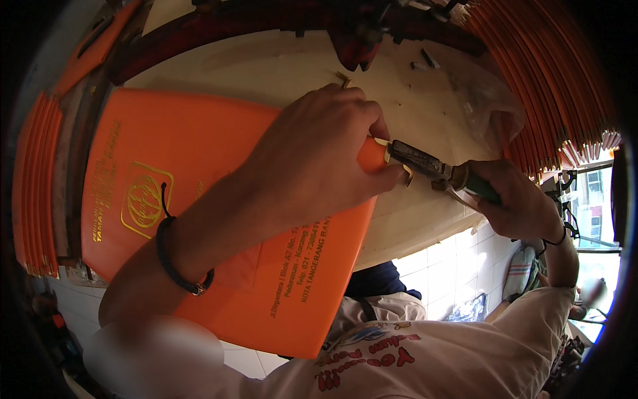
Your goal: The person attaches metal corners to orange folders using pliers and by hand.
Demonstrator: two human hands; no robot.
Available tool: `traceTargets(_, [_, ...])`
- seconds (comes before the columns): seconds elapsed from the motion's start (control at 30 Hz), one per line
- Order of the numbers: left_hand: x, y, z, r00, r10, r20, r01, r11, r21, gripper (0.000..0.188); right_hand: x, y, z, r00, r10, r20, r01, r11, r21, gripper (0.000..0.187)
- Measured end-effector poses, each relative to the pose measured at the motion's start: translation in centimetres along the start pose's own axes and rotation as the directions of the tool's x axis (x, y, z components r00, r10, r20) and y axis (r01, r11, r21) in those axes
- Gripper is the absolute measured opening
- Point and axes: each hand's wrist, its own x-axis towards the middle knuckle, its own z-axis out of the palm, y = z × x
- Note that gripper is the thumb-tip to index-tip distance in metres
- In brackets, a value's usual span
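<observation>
An orange folder cover with a gold emblem and gold lettering lies slanted in front of me, partly under my left forearm. My left hand is closed on its right corner, thumb below and fingers above. Gold-coloured metal corner pieces show by that corner, and another metal corner stands out beyond my knuckles. My right hand is wrapped round the green handle of a pair of worn pliers. The plier jaws are at the folder's corner, against the metal there; my left fingers partly hide the exact contact.
Tall rows of orange covers stand at the far right, with another stack at the left. A dark red metal frame crosses the far side of the pale tabletop. Clear plastic lies near the right rows.
</observation>
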Motion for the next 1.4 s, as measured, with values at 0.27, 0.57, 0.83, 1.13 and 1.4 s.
traceTargets(0.27, [0.0, 0.0, -0.1, 1.0, -0.015, 0.021, 0.014, 1.0, 0.0, 0.034, -0.9, 1.9, 0.5, 0.994, 0.098, -0.043, -0.102, 0.987, -0.123, 0.038])
traceTargets(0.57, [0.1, -0.3, 0.1, 0.997, -0.037, 0.071, 0.033, 0.998, 0.05, 0.033, 0.5, 0.7, -0.2, 0.999, 0.045, 0.006, -0.044, 0.99, -0.135, 0.03])
traceTargets(0.83, [0.2, -0.5, 0.2, 0.998, 0.002, 0.065, -0.004, 1.0, 0.029, 0.03, 1.2, -0.1, -1.0, 0.997, -0.003, 0.082, 0.003, 1.0, -0.001, 0.026])
traceTargets(1.13, [0.2, -0.4, 0.4, 0.998, -0.001, 0.068, -0.002, 0.999, 0.045, 0.029, 1.3, -0.1, -1.0, 0.991, -0.005, 0.135, 0.007, 1.0, -0.01, 0.038])
traceTargets(1.4, [0.2, -0.3, 0.5, 0.996, -0.045, 0.079, 0.044, 0.999, 0.014, 0.028, 1.6, 0.4, -1.3, 0.972, 0.035, 0.23, -0.046, 0.998, 0.043, 0.039])
